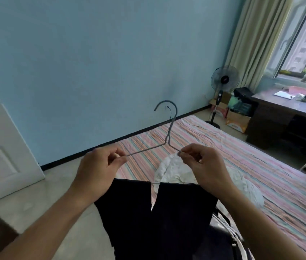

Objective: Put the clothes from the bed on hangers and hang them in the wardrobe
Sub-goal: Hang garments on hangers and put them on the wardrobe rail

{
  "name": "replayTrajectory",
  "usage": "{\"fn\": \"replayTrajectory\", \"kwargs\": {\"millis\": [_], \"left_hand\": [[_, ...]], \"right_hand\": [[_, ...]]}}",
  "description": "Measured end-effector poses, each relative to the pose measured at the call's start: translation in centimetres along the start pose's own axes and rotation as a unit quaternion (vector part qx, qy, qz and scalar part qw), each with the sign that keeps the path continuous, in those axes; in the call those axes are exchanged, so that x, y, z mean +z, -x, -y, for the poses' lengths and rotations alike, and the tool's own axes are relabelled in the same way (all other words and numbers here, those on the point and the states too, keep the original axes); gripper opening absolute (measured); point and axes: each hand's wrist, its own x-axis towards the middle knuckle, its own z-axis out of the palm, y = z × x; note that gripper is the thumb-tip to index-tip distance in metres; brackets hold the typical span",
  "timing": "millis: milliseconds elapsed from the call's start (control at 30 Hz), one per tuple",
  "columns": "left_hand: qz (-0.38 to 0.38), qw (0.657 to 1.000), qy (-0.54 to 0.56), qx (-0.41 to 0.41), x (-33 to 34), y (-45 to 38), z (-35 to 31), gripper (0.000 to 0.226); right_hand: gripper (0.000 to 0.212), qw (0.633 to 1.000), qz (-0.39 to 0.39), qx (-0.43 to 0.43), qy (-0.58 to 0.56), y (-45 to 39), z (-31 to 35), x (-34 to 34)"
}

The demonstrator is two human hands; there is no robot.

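Note:
A thin grey wire hanger (167,132) is held upright in front of me, its hook pointing up and left. My left hand (99,166) pinches its left shoulder and my right hand (202,162) pinches its right shoulder. A black garment (159,218) hangs folded over the hanger's lower bar and drops down between my forearms. Behind it a white crumpled garment (174,171) lies on the striped bed (261,166). The wardrobe is not in view.
A white door (2,147) stands at the left. A standing fan (223,85) and cardboard boxes (237,121) sit at the bed's far end. A dark desk (287,111) stands under the window at right. More pale clothing lies at the lower right.

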Motion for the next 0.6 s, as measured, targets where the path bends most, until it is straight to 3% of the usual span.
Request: {"fn": "replayTrajectory", "kwargs": {"millis": [367,600], "left_hand": [[-0.089,0.996,0.004,0.008,-13.5,1.8,-3.1,0.008],[-0.156,0.988,-0.002,0.016,-18.2,3.1,-5.6,0.012]], "right_hand": [[0.009,0.99,0.048,-0.116,-0.058,-3.5,13.7,0.6],[0.009,0.967,0.137,-0.193,-0.094,-6.2,18.5,1.2]]}}
